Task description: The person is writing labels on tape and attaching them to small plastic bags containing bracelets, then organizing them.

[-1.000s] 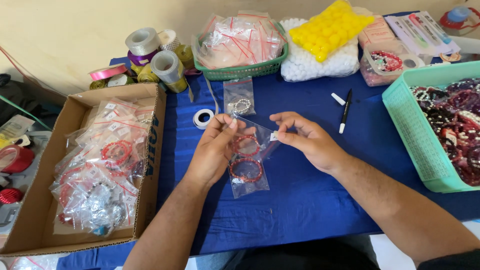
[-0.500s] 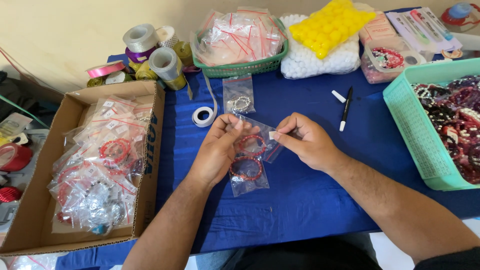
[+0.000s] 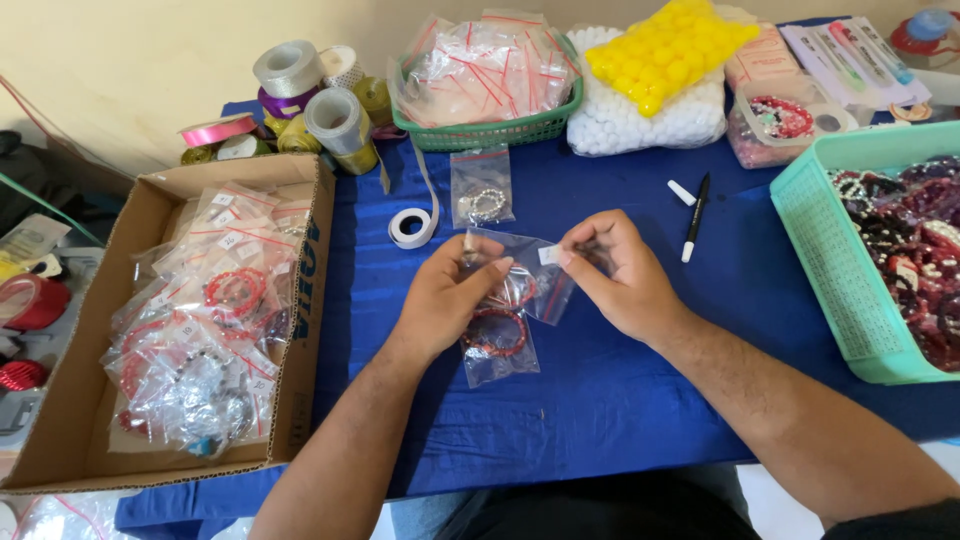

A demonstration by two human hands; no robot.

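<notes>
Blue-clothed desk at frame centre | left hand and right hand each pinched clear bag | bagged bracelet lay underneath

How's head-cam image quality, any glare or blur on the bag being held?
Head view: soft, even light; faint shadows under both hands. Clear plastic zip bag between left hand and right hand shows mild sheen, contents readable. Edges look slightly bowed; no obvious motion blur.

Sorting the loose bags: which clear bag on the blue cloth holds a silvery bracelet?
The small bag lying alone below the green basket; the bags at the hands hold red bracelets.
</notes>
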